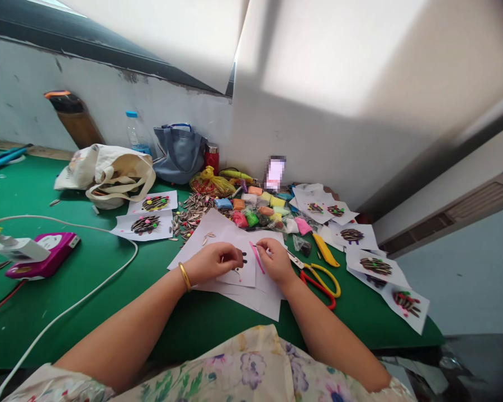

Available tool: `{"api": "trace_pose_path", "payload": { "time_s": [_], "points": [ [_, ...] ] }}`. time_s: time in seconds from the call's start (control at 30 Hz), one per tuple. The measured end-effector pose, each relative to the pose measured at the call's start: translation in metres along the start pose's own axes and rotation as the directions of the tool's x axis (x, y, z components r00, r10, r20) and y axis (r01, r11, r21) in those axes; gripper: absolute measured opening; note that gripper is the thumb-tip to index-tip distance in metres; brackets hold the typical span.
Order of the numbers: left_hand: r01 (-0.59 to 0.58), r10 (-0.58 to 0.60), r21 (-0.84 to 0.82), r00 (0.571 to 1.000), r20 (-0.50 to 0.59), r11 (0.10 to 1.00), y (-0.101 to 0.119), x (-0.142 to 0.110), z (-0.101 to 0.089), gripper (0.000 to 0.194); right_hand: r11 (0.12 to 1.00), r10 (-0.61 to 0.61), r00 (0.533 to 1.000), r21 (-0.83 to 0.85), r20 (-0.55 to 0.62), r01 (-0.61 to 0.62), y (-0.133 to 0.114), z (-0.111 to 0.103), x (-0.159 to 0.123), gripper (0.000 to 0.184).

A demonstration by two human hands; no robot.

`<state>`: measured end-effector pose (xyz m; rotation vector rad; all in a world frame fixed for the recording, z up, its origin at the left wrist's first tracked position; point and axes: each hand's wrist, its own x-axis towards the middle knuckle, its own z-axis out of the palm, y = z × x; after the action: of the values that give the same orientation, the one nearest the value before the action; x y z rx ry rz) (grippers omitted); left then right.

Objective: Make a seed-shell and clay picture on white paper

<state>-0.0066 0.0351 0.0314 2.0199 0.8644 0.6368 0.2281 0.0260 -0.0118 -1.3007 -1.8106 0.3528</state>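
My left hand (216, 262), a gold bangle at its wrist, rests over a small white paper (245, 279) with its fingers curled. Beside its fingertips, the paper carries a brown patch, small black pieces and a thin drawn curve. Whether anything is between those fingers is hidden. My right hand (274, 261) is closed in a pinch at the right edge of this paper, on a thin dark tip too small to name. Just left of it lies a pink clay strip (257, 258). Larger white sheets (212, 226) lie underneath, with a few pale seeds on them.
Scissors (318, 279) and a yellow cutter (326, 250) lie right of my right hand. Behind are sunflower seeds (197, 209) and clay packets (251, 218). Seed-decorated papers (375, 265) line both sides. A white cable (104, 290) crosses the left, near a purple power block (46, 257).
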Motion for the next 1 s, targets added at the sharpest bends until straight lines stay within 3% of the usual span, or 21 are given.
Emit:
{"api": "trace_pose_path", "payload": {
  "time_s": [0.03, 0.07, 0.1, 0.13, 0.17, 0.2, 0.27, 0.33, 0.37, 0.43, 0.53, 0.63, 0.73, 1.0],
  "points": [
    [0.029, -0.017, -0.076, 0.989, 0.149, 0.997, 0.001, -0.002, -0.004, 0.016, 1.000, 0.002, 1.000, 0.000, 0.000, -0.002, 0.000, 0.000, 0.000, 0.012],
    [0.094, -0.043, -0.132, 0.937, 0.346, 0.987, 0.002, -0.005, -0.009, 0.022, 1.000, 0.004, 1.000, -0.001, 0.000, -0.004, 0.000, 0.000, 0.000, 0.012],
    [0.169, -0.057, -0.167, 0.846, 0.530, 0.971, 0.002, -0.007, -0.014, 0.028, 1.000, 0.007, 1.000, -0.003, 0.001, -0.007, 0.000, 0.000, 0.000, 0.011],
    [0.216, -0.049, -0.193, 0.778, 0.626, 0.957, 0.002, -0.009, -0.018, 0.035, 1.000, 0.008, 1.000, -0.007, 0.004, -0.008, 0.000, 0.000, 0.000, 0.011],
    [0.225, -0.043, -0.195, 0.752, 0.658, 0.955, 0.002, -0.010, -0.022, 0.041, 1.000, 0.008, 1.000, -0.010, 0.007, -0.008, 0.000, 0.000, 0.000, 0.011],
    [0.214, -0.037, -0.192, 0.753, 0.657, 0.958, 0.001, -0.011, -0.024, 0.046, 1.000, 0.008, 1.000, -0.013, 0.010, -0.008, -0.001, 0.000, 0.000, 0.010],
    [0.168, -0.050, -0.172, 0.841, 0.538, 0.971, 0.001, -0.009, -0.023, 0.049, 1.000, 0.007, 1.000, -0.015, 0.011, -0.007, -0.002, 0.001, 0.000, 0.010],
    [0.110, -0.069, -0.128, 0.954, 0.291, 0.986, 0.002, -0.004, -0.018, 0.042, 1.000, -0.002, 1.000, -0.013, 0.016, 0.002, -0.002, 0.002, 0.001, 0.009],
    [0.063, -0.051, -0.084, 0.989, 0.141, 0.994, 0.002, -0.002, -0.015, 0.035, 1.000, -0.009, 1.000, -0.011, 0.022, 0.009, -0.002, 0.003, 0.001, 0.008],
    [-0.043, 0.048, 0.108, 0.998, -0.041, 0.993, 0.002, 0.002, -0.007, 0.024, 1.000, -0.019, 0.999, -0.010, 0.040, 0.019, -0.001, 0.004, 0.001, 0.007],
    [-0.173, 0.187, 0.406, 0.982, 0.005, 0.897, -0.001, 0.004, 0.004, 0.017, 1.000, -0.016, 0.998, -0.021, 0.067, 0.017, 0.002, 0.005, 0.000, 0.015],
    [-0.147, 0.189, 0.591, 0.982, -0.010, 0.793, -0.006, 0.003, 0.013, 0.028, 0.999, -0.014, 0.994, -0.046, 0.107, 0.019, 0.004, 0.005, 0.000, 0.022],
    [-0.151, 0.186, 0.653, 0.982, 0.016, 0.742, -0.011, 0.002, 0.018, 0.046, 0.996, 0.008, 0.989, -0.085, 0.146, 0.005, 0.005, 0.005, 0.000, 0.019],
    [-0.176, 0.177, 0.663, 0.982, 0.067, 0.728, -0.015, 0.004, 0.022, 0.042, 0.988, -0.027, 0.983, -0.145, 0.184, 0.055, 0.000, 0.005, 0.001, 0.015]
  ]
}}
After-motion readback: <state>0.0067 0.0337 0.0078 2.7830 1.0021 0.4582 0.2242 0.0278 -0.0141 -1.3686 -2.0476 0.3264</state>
